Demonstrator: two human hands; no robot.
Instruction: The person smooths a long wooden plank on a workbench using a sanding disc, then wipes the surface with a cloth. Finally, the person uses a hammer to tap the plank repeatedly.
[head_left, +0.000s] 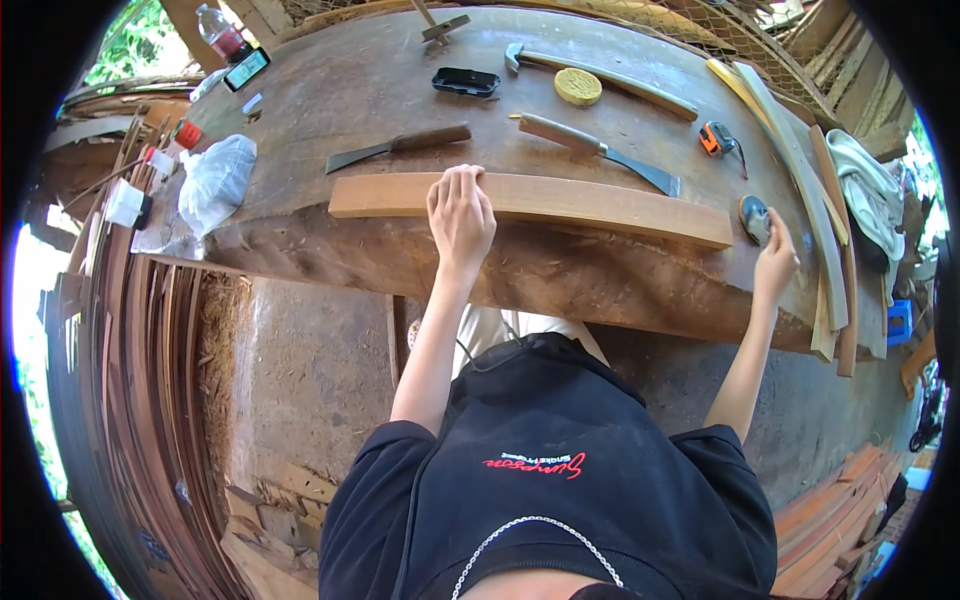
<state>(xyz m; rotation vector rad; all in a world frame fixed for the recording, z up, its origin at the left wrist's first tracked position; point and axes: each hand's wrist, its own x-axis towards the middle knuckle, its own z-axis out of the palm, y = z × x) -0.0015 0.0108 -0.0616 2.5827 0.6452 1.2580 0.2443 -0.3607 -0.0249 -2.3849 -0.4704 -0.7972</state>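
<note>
A long planed wooden beam [600, 203] lies across the near part of the wooden workbench [300, 110]. Over its middle, my left hand [461, 222] is closed, the fingers curled across its top to the far edge. Off the beam's right end, my right hand [777, 258] pinches a small dark oval object [755, 219] with a greyish top; its kind is not clear, and the fingers partly cover it. Just beyond the beam lie two wooden-handled chisels, the left chisel [395, 146] with a dark blade and the right chisel [610, 155] with a flared blade.
Farther back are a claw hammer [610, 78], a round yellow disc [578, 87], a black case [466, 82] and an orange tape measure [716, 139]. Wood strips [800, 180] line the right edge. At left sit a plastic bag [217, 180], a phone [247, 69] and a bottle [220, 35].
</note>
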